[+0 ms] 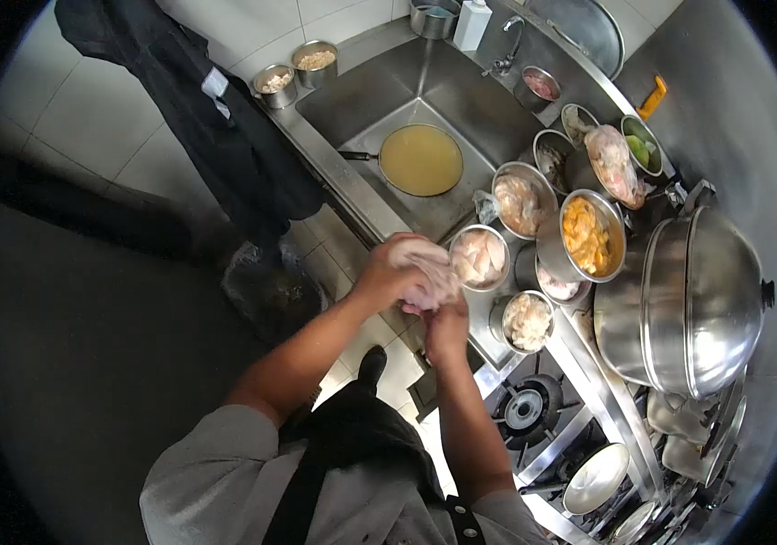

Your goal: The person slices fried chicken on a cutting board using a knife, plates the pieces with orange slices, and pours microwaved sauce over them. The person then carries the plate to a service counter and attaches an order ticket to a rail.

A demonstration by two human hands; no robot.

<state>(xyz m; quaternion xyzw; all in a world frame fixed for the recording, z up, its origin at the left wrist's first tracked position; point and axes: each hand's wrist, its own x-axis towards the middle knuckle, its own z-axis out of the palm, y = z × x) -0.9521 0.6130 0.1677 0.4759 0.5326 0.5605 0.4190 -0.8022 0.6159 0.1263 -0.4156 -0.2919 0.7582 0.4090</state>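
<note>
A soft, pale pinkish bundle (pixel 428 265) hangs in front of my body, close beside the sink counter's edge. It is smeared by motion, and I cannot tell whether it is a bag or meat. My left hand (pixel 387 278) is closed around its left side. At its lower end, my right hand (pixel 447 329) is closed on it with the fingers partly hidden. Just beyond the hands sits a metal container of pale raw meat pieces (pixel 479 257). Closer to the stove, another metal container holds whitish chunks (pixel 527 322).
In the steel sink (pixel 352 98) lies a pan of yellowish liquid (pixel 421 161). A bowl of orange pieces (pixel 586 236) stands raised among several containers, near a bagged piece of meat (pixel 613 159). A large domed pot (pixel 693 300) and a stove burner (pixel 525 409) are at right.
</note>
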